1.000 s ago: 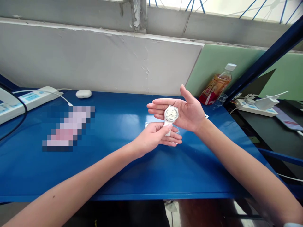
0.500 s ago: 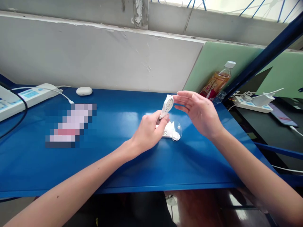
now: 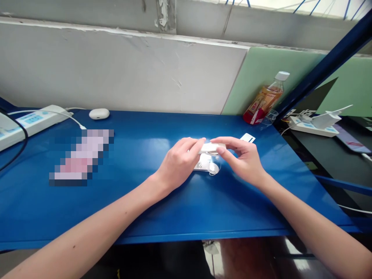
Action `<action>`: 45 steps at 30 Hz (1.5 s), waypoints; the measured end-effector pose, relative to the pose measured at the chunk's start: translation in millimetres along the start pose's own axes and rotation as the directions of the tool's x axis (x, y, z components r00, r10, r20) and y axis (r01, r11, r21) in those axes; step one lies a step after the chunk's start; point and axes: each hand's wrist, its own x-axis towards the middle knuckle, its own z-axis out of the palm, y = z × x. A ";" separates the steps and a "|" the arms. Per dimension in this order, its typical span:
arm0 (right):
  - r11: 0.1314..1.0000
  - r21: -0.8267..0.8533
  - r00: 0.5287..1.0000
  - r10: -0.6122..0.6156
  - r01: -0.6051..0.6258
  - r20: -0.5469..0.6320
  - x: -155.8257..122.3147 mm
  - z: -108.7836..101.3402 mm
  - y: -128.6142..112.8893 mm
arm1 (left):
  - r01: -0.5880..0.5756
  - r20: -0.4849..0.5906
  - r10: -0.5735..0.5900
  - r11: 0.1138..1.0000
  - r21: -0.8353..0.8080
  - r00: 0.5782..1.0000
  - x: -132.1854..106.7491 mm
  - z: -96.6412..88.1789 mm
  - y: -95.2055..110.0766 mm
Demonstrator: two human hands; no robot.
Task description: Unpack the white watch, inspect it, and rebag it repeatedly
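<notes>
Both hands meet over the middle of the blue table (image 3: 139, 182). Between them lies a slim white plastic piece (image 3: 209, 148), held nearly level; its round end, seen earlier, is turned out of clear view. My left hand (image 3: 181, 157) is closed on its left part. At the right end, my right hand (image 3: 242, 157) pinches it with thumb and fingers. Just beneath, on the tabletop, sits a clear plastic shell (image 3: 218, 164) with white parts (image 3: 205, 163) in it, partly covered by the hands. Behind my right hand shows a white card-like piece (image 3: 247, 138) with a dark slot.
To the left are a phone (image 3: 84, 155) with its screen blurred out, a white earbud case (image 3: 99, 114) and a power strip (image 3: 43, 118) with cables. A drink bottle (image 3: 264, 101) leans at the back right, beside a slanted blue bar (image 3: 325, 58).
The white piece has gone from upright to nearly level and come lower. My right hand has moved in from open fingers to pinch its end, uncovering the white card-like piece behind.
</notes>
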 end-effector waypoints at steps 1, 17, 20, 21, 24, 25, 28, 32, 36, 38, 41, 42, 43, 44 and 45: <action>1.000 0.011 1.000 0.011 -0.011 -0.004 0.0 1.2 1.2 | -0.015 -0.001 0.015 1.000 -0.003 1.000 0.1 0.4 -0.2; 0.942 -0.335 0.991 -0.077 0.036 -0.110 8.8 -5.2 14.0 | 0.009 0.489 0.036 0.996 -0.091 0.872 3.8 -13.7 -33.1; 0.899 -0.429 0.978 -0.161 0.090 -0.133 10.7 -4.8 18.9 | 0.049 0.433 -0.003 0.994 -0.095 0.902 -2.1 -9.8 -38.9; 0.895 -0.436 0.975 -0.170 0.091 -0.146 11.3 -5.0 20.3 | 0.053 0.412 -0.007 0.994 -0.100 0.911 -4.2 -8.8 -40.6; 0.904 -0.424 0.972 -0.144 0.053 -0.187 13.2 -6.7 23.4 | 0.049 0.357 -0.008 0.993 -0.106 0.934 -9.7 -6.7 -44.1; 0.905 -0.423 0.972 -0.132 0.039 -0.193 13.6 -7.3 24.1 | 0.045 0.337 -0.009 0.994 -0.101 0.941 -11.1 -6.2 -44.7; 0.900 -0.435 0.978 -0.103 0.014 -0.182 13.4 -7.1 24.7 | 0.012 0.290 0.011 0.997 -0.078 0.957 -14.4 -4.8 -44.4; 0.925 -0.378 0.991 -0.025 -0.027 -0.132 9.9 -2.4 23.2 | -0.041 0.263 0.053 0.998 -0.052 0.963 -16.7 -3.4 -42.5; 0.934 -0.352 0.997 0.039 -0.057 -0.059 7.2 0.7 26.1 | -0.041 0.256 0.048 0.999 -0.033 0.965 -17.8 -3.1 -43.2; 0.909 -0.417 1.000 0.014 -0.013 -0.001 7.3 0.0 29.5 | -0.034 0.260 0.040 0.999 -0.027 0.965 -18.0 -3.1 -44.4; 0.854 -0.515 0.994 -0.026 0.078 0.107 7.7 -2.4 33.0 | -0.028 0.263 0.038 0.999 -0.042 0.964 -18.1 -3.0 -45.7; 0.840 -0.535 0.990 -0.028 0.096 0.135 7.7 -3.1 33.3 | -0.024 0.264 0.037 0.998 -0.052 0.964 -18.1 -3.0 -45.9; 0.829 -0.549 0.987 -0.025 0.109 0.157 7.6 -3.7 33.1 | -0.020 0.264 0.036 0.998 -0.062 0.964 -18.1 -3.1 -46.0; 0.821 -0.559 0.984 -0.022 0.117 0.174 7.4 -4.2 32.6 | -0.015 0.264 0.033 0.997 -0.071 0.964 -18.1 -3.1 -45.9; 0.815 -0.566 0.982 -0.020 0.126 0.190 7.1 -4.4 31.9 | -0.010 0.264 0.030 0.997 -0.075 0.964 -18.1 -3.2 -45.8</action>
